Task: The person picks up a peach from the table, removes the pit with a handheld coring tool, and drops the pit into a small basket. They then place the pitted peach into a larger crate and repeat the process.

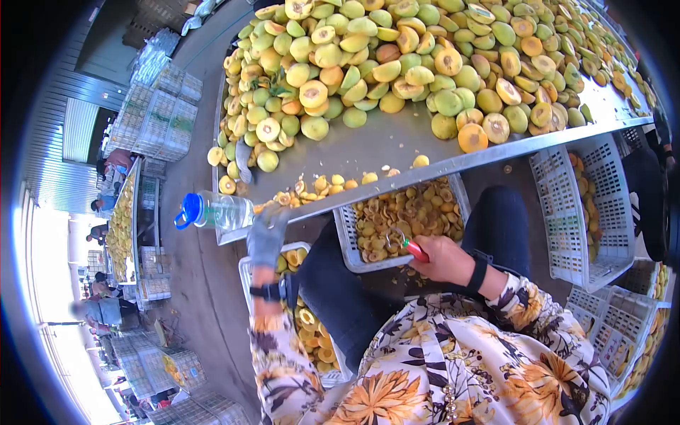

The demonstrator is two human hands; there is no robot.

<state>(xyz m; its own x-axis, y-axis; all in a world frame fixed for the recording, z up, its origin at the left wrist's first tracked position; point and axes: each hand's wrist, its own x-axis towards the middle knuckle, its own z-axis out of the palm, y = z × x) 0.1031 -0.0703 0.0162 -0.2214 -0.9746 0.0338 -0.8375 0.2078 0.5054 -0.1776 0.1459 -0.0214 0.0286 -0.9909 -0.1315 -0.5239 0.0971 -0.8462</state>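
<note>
My right hand (443,261) is closed round the red handle of a pitting tool (416,250). Its curved metal end points left, above a white crate (363,268) of fruit scraps between my knees. My left hand (267,237), in a grey glove, is at the steel table's front edge, beside a blue-capped water bottle (225,211). Its fingers look stretched out, somewhat blurred, with no fruit visible in them. Below that hand, a second white crate (245,273) holds cut yellow fruit, partly hidden by my arm and leg. Yellow-green halved fruit, like peaches (333,57), is heaped across the table (375,145).
Small fruit trimmings (319,188) lie along the table's raised metal rim (453,164). A grey glove-like item (244,161) rests at its left end. White crates (591,212) stand at right. Farther left are people, stacked crates (156,113) and another fruit-laden table (125,227).
</note>
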